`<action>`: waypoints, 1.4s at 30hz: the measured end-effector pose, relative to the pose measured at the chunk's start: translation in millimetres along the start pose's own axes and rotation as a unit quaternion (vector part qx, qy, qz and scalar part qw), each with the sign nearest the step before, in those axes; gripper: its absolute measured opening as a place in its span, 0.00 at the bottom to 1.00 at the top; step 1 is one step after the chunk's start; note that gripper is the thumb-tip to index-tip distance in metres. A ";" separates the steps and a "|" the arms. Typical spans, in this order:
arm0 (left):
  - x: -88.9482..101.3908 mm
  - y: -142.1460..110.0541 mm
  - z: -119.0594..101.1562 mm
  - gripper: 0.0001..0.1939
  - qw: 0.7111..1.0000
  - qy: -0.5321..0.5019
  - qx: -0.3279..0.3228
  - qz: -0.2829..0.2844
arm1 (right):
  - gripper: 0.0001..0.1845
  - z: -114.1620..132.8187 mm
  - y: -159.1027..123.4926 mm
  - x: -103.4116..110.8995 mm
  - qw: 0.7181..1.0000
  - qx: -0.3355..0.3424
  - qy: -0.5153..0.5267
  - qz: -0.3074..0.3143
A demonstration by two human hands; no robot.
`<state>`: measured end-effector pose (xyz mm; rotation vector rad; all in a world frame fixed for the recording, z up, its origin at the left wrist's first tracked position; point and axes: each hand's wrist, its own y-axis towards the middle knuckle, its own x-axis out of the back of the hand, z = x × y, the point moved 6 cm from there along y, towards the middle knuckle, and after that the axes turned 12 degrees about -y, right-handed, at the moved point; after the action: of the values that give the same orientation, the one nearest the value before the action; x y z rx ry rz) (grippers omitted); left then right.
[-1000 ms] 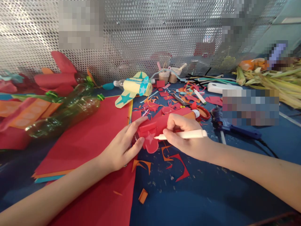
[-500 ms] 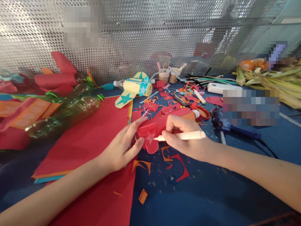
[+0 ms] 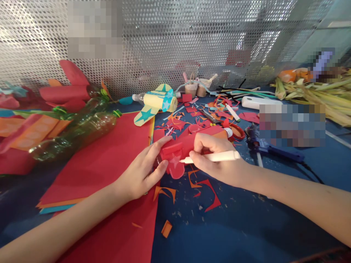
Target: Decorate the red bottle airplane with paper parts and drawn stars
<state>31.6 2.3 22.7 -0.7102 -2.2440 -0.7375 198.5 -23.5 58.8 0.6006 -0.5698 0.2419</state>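
A toy plane (image 3: 188, 143), made of a plastic bottle wrapped in red paper, lies across the middle of the table, its white cap at the right. My left hand (image 3: 141, 173) grips its left end, thumb and index finger apart on either side of the rounded wing's base. Pinched in my right hand (image 3: 219, 170) is a white felt-tip pen (image 3: 223, 156). The pen's tip meets a pale pink star (image 3: 174, 160) on that wing. My right hand covers part of the plane's body.
Red, orange and blue paper sheets (image 3: 109, 153) lie under my left forearm. Green plastic bottles (image 3: 74, 135) lie at left. A yellow bottle plane (image 3: 153, 100) stands behind, near paper scraps (image 3: 178, 124). A blue glue gun (image 3: 274, 149) with its cord sits right.
The pen and my right hand have shifted very slightly at the star. My left hand and the plane stay in place.
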 end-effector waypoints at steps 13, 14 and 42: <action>-0.6 -0.5 1.1 0.26 1.000 0.005 0.009 0.007 | 0.15 -0.4 0.1 0.5 1.000 0.005 -0.002 0.000; -0.5 -0.6 1.3 0.26 1.000 0.003 0.007 0.005 | 0.15 -0.5 -0.1 0.3 1.000 0.004 -0.002 0.001; -0.8 -2.7 0.7 0.40 0.997 -0.066 -0.014 -0.028 | 0.11 52.6 -39.2 -1.9 0.958 0.246 -0.071 -0.128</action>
<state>30.0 0.6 20.9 -0.7314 -2.3849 -0.7694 188.8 -86.4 75.2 1.1747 -0.5650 0.0934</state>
